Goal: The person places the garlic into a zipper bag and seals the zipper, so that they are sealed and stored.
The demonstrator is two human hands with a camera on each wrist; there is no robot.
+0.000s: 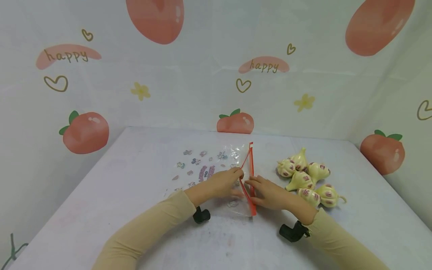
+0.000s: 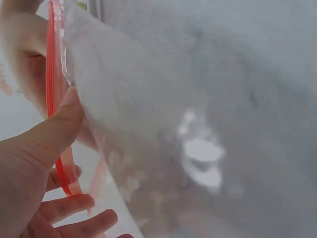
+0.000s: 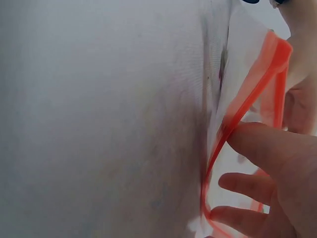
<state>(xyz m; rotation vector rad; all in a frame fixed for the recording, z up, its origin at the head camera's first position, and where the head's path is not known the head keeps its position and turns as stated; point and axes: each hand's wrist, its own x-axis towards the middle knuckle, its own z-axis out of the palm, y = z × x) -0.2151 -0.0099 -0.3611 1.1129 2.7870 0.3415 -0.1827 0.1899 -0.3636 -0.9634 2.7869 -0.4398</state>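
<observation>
A clear zip bag (image 1: pixel 206 173) printed with small cartoon figures lies flat on the table, its mouth edged by a red zip strip (image 1: pixel 251 161) and facing right. The mouth gapes between the two edges of the strip. My left hand (image 1: pixel 224 182) pinches one edge of the mouth; in the left wrist view the thumb (image 2: pixel 69 111) presses the plastic beside the strip. Opposite it, my right hand (image 1: pixel 272 194) has its fingers spread at the mouth, with fingertips (image 3: pixel 228 182) within the red rim and the thumb touching the strip.
Several garlic bulbs (image 1: pixel 300 180) with purple streaks sit in a cluster right of the bag, just beyond my right hand. Black wrist devices (image 1: pixel 293 231) hang under both forearms. A printed cloth backdrop (image 1: pixel 189 93) rises behind the white table (image 1: pixel 145 150).
</observation>
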